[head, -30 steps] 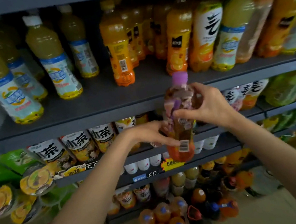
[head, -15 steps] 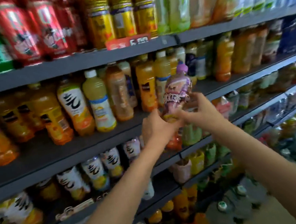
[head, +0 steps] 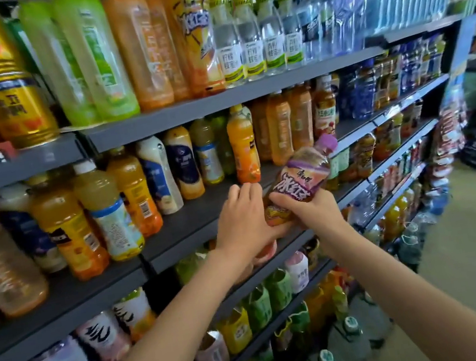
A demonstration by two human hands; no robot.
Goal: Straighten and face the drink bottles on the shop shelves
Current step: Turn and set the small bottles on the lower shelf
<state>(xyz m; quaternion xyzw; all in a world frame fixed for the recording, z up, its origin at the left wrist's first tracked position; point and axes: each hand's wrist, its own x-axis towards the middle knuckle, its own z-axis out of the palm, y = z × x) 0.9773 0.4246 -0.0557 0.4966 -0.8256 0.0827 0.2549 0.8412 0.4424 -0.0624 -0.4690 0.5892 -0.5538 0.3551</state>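
Observation:
A tea bottle with a purple label and purple cap (head: pixel 303 177) is tilted, cap up and to the right, in front of the middle shelf (head: pixel 193 218). My right hand (head: pixel 310 211) grips its lower half from below. My left hand (head: pixel 244 220) holds the bottle's base from the left, fingers curled around it. Orange juice bottles (head: pixel 243 145) and pale yellow drink bottles (head: pixel 107 210) stand in rows on the same shelf behind my hands.
The upper shelf (head: pixel 218 102) carries gold cans, green and orange bottles and clear water bottles. Lower shelves hold labelled tea bottles (head: pixel 105 335) and green bottles. Large water jugs (head: pixel 347 347) stand on the floor. An aisle runs off to the right.
The view has swung up and to the right along the shelving. The purple bottle has tipped from upright to slanted, cap to the right, still held by both hands.

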